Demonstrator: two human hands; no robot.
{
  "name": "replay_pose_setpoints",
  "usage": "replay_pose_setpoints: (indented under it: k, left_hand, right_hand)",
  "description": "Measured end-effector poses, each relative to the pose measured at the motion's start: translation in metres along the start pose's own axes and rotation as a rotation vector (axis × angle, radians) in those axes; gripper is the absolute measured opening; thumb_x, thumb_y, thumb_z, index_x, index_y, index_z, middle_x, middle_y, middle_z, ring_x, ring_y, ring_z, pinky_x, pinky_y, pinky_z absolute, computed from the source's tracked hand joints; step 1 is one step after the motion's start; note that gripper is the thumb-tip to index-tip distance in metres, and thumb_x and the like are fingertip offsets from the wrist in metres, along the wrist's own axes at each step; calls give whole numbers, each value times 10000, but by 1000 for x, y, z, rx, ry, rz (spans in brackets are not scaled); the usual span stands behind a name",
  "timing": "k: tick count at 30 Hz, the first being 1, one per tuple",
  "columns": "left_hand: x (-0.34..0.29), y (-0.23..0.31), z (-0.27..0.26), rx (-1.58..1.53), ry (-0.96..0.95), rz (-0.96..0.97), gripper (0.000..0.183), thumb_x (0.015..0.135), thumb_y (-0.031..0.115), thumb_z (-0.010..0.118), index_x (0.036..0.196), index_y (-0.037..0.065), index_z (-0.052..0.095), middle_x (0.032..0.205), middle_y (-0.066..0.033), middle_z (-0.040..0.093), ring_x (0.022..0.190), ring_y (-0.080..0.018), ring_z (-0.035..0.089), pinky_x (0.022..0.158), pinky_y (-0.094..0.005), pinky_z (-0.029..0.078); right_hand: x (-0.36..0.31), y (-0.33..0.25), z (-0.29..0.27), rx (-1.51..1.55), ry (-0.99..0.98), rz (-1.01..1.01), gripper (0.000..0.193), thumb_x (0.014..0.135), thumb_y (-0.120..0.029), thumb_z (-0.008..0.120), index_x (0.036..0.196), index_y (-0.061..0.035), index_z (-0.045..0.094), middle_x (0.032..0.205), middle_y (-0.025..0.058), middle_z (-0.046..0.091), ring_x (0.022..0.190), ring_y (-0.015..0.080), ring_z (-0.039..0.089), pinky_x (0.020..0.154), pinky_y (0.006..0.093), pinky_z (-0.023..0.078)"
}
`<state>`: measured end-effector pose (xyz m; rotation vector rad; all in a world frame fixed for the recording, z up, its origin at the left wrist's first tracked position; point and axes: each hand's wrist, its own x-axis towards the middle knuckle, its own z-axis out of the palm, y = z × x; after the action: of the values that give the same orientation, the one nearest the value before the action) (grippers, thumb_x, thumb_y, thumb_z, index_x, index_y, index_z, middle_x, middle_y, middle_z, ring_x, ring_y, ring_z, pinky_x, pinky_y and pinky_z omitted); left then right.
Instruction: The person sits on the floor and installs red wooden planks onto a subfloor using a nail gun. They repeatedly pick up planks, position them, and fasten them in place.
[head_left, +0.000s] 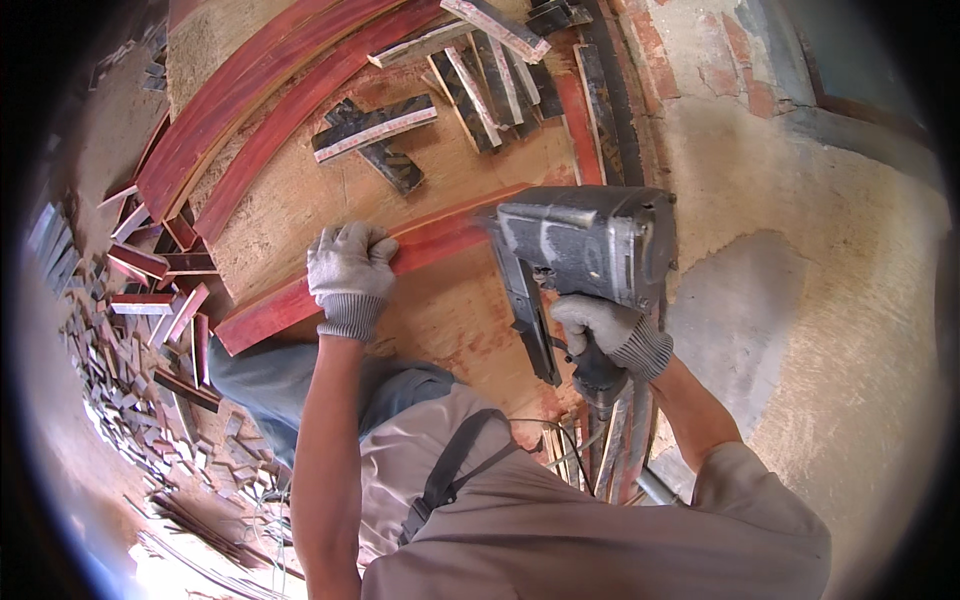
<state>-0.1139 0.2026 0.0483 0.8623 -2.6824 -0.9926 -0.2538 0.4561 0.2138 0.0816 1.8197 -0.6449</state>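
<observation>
My right hand [605, 335], in a grey-white work glove, is wrapped round the handle of a dark, scuffed nail gun [585, 240]. The nose of the nail gun is at the right part of a long red-faced wooden strip [435, 240]; its tip is slightly blurred, so I cannot tell whether it touches. My left hand [350, 262], gloved alike, has its fingers curled over the same strip near its middle. The strip slants across a tan wooden board [480, 340], its left end lower, close to my leg.
Two curved red planks [240, 110] lie at the far left of the board. Short dark blocks [378, 130] with pale edges are scattered at the back. Many offcuts [130, 370] cover the floor at left. A rough plastered wall [830, 260] borders the right side.
</observation>
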Motion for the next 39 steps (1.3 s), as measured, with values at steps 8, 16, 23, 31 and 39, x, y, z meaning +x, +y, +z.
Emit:
replay_pose_setpoints:
  k: [8, 16, 23, 31, 39]
  left_hand:
    - [1, 2, 0, -9, 4, -17, 141, 809, 234, 771, 840, 112, 708, 892, -101, 734, 927, -343, 657, 852, -481, 489]
    - [1, -1, -1, -13, 4, 26, 128, 827, 218, 761, 865, 112, 699, 883, -97, 723, 911, -342, 654, 834, -484, 491]
    - [0, -2, -3, -51, 27, 57, 132, 833, 222, 745, 837, 111, 673, 858, -105, 714, 888, -349, 653, 830, -487, 484]
    - [-8, -15, -18, -50, 100, 76, 215, 836, 279, 781, 918, 99, 699, 931, -117, 709, 942, -341, 648, 867, -482, 486]
    - [-72, -178, -110, 803, -10, -425, 405, 1046, 381, 495, 1039, 71, 756, 913, -218, 717, 892, -413, 683, 845, -528, 499]
  right_hand:
    - [5, -13, 26, 62, -37, -7, 263, 966, -237, 600, 787, -47, 635, 599, 41, 581, 538, 133, 561, 578, 308, 481]
    - [-1, -14, 32, 17, -63, -15, 304, 981, -265, 587, 767, -52, 620, 590, 34, 571, 532, 129, 549, 579, 305, 471]
    - [0, -21, 57, 93, -25, -46, 257, 957, -270, 619, 820, -55, 653, 586, 31, 589, 512, 127, 564, 535, 322, 470]
    - [2, -7, 52, 20, 21, -25, 315, 957, -273, 603, 716, -70, 612, 590, 38, 577, 559, 140, 568, 598, 319, 479]
    - [27, 30, 64, 161, -15, -63, 328, 939, -345, 630, 734, -89, 641, 579, 38, 608, 542, 158, 593, 526, 349, 460]
